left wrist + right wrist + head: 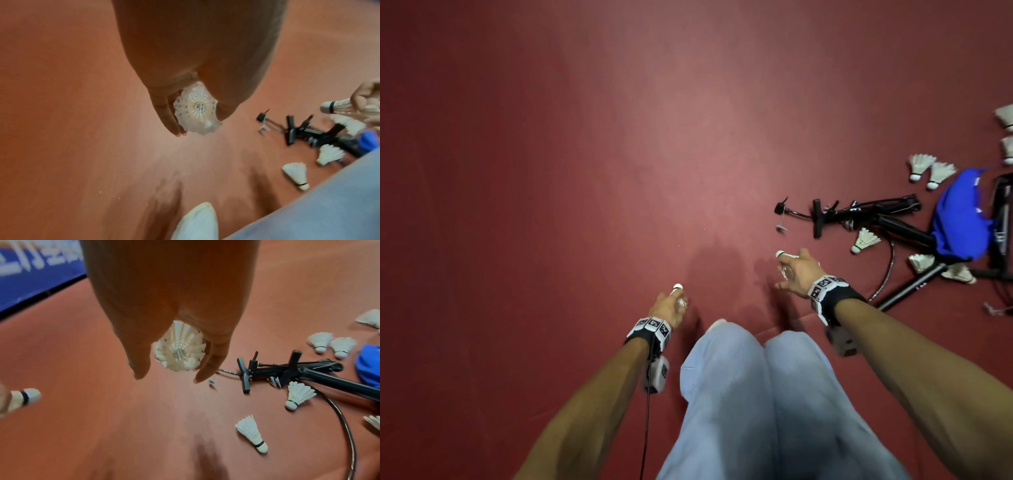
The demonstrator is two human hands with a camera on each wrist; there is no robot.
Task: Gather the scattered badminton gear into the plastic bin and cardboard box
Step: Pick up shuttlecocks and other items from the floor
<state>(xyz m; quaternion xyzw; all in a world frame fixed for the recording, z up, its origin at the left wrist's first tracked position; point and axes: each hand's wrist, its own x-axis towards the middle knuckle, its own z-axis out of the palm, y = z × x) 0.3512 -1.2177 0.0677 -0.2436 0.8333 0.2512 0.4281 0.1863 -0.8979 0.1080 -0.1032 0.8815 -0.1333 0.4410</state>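
My left hand (669,308) grips a white feather shuttlecock (195,108) round its skirt, the cork (677,287) pointing forward. My right hand (794,270) holds a second shuttlecock (180,348) the same way, its cork (780,254) poking out. Both hands hang above the red floor. Several loose shuttlecocks lie to the right, the nearest (864,240) beside a black pump-like stand (859,214), and a pair (928,169) farther back. A racket (887,270) lies under a blue cloth (962,219). No bin or box is in view.
My legs in light blue trousers (750,394) and a white shoe (717,323) are between the arms. A blue banner (37,272) runs along the floor's far edge. Bare red floor (585,171) spreads ahead and to the left.
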